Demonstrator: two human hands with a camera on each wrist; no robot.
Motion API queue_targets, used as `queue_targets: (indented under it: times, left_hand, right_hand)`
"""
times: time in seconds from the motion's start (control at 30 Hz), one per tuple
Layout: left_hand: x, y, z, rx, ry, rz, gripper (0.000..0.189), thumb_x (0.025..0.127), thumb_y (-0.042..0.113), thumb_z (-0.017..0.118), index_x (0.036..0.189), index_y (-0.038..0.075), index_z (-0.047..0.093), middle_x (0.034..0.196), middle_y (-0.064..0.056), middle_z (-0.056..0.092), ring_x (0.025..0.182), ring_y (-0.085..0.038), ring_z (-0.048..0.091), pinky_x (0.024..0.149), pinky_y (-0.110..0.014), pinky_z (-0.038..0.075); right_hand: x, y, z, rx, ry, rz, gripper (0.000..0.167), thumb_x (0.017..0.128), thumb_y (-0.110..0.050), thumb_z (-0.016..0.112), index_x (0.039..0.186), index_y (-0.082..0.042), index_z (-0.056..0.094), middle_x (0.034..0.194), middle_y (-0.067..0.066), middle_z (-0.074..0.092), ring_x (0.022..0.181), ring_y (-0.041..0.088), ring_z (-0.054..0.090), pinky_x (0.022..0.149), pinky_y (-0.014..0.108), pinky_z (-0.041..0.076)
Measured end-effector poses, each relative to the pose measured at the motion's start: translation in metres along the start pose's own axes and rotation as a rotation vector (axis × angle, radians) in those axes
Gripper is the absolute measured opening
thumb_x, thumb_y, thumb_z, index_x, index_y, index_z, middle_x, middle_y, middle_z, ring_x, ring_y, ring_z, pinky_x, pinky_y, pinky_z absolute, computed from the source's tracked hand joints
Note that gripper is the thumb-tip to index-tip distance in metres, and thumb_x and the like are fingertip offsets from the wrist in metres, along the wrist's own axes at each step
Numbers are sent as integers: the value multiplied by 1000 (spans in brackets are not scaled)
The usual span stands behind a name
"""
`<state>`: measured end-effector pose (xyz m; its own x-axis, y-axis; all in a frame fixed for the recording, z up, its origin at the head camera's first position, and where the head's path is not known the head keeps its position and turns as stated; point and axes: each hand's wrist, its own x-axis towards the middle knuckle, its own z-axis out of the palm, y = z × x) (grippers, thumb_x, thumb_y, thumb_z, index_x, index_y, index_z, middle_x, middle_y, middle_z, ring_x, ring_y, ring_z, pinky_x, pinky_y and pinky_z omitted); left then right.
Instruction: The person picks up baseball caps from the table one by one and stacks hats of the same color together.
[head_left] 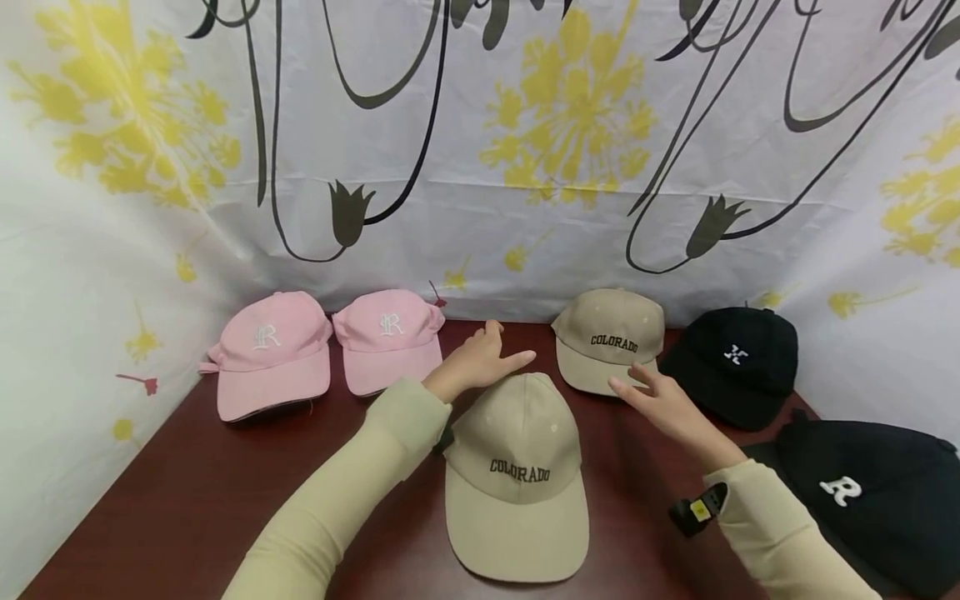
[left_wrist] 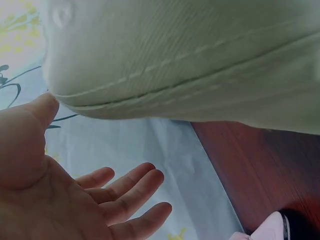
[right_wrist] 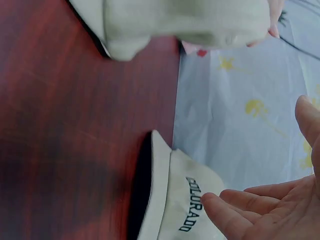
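A beige cap (head_left: 517, 446) lettered COLORADO sits in the middle of the table, brim toward me. Just behind its crown is my left hand (head_left: 474, 365), fingers spread loosely; in the left wrist view the thumb tip lies right at the edge of the beige crown (left_wrist: 165, 55). My right hand (head_left: 671, 408) hovers to the right of that cap, fingers relaxed and holding nothing. It overlaps the brim of a second beige COLORADO cap (head_left: 611, 325) at the back. The right wrist view has this back cap (right_wrist: 187, 195) beside the fingertips.
Two pink caps (head_left: 273, 354) stand at the back left against the patterned cloth (head_left: 450, 150). A black cap (head_left: 738, 362) is at the back right, and another black cap (head_left: 877, 492) with a white R lies nearer, beside my right sleeve. The table (head_left: 172, 500) is dark red-brown.
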<state>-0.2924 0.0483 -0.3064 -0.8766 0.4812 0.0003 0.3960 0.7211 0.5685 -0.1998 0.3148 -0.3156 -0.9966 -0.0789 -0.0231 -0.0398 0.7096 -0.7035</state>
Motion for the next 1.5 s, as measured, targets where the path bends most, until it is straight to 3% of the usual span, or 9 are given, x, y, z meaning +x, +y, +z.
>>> queue_targets:
  times: [0.43,0.73,0.83,1.07,1.33,1.5]
  left_hand:
    - [43,7,18,-43,-136,46,76,89,48,51,140,1,18,137,-19,35,124,-28,38,97,-39,34]
    - [64,17,8,-39,-248,49,83,92,44,50,145,-1,3,147,-20,18,132,-30,27,101,-40,29]
    - [70,17,3,-45,-269,40,85,92,41,50,144,-2,-2,148,-20,17,131,-30,29,101,-39,30]
    - [88,15,0,2,-300,51,87,93,40,48,142,-6,-7,150,-21,6,135,-29,19,105,-36,24]
    - [111,16,6,48,-339,42,90,93,42,48,142,-5,-10,147,-21,18,127,-29,36,100,-37,31]
    - [125,19,8,88,-359,47,89,93,43,47,142,-5,-9,149,-22,11,133,-29,25,104,-36,26]
  right_hand:
    - [27,13,-21,13,-39,104,88,92,-54,41,142,10,8,143,33,15,129,48,16,98,59,24]
    - [36,18,-31,-5,-46,168,93,90,-59,40,142,10,4,144,34,10,130,49,11,99,59,21]
    - [37,19,-34,-11,-45,171,94,90,-59,40,142,10,5,143,35,10,130,49,11,99,59,20]
    - [43,23,-41,-27,-39,192,95,89,-60,40,142,11,5,142,36,10,130,48,12,100,58,19]
    - [52,35,-50,-15,-11,193,87,89,-58,42,142,7,18,142,32,20,129,44,23,99,55,26]
    - [59,40,-55,-23,-2,213,85,91,-55,42,142,9,17,142,32,21,128,44,24,99,54,27]
